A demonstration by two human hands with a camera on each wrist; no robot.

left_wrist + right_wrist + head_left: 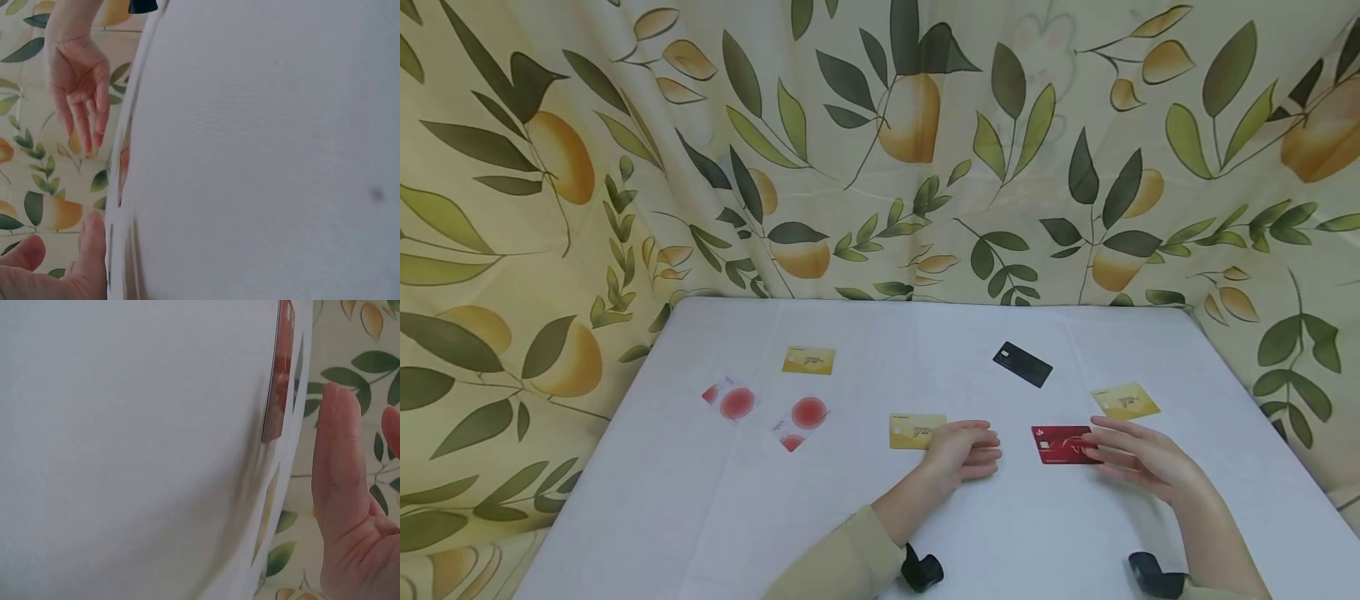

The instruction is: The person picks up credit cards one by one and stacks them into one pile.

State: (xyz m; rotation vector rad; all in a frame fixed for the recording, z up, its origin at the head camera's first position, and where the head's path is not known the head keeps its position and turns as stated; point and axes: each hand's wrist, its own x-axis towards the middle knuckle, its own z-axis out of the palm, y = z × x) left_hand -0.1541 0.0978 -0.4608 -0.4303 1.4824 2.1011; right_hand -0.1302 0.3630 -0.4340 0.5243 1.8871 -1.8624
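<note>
In the head view my left hand [962, 450] is over the right end of a yellow bank card [912, 431] and hides that end. Its fingers are extended and hold nothing. My right hand [1150, 462] hovers by a red bank card [1058, 445], fingertips overlapping the card's right edge. Just behind those fingers lies another yellow card [1127, 401]. In the right wrist view the right hand [347, 487] has straight fingers, raised off the cloth beside the red card [280, 375]. The left wrist view shows the left thumb and fingers [92, 250] apart.
A black card [1022, 364] lies farther back, turned at an angle. On the left are a third yellow card [808, 361] and two pale cards with red circles, one outer [737, 403] and one inner [808, 412]. A white cloth [662, 500] covers the table; a patterned curtain [865, 208] hangs behind.
</note>
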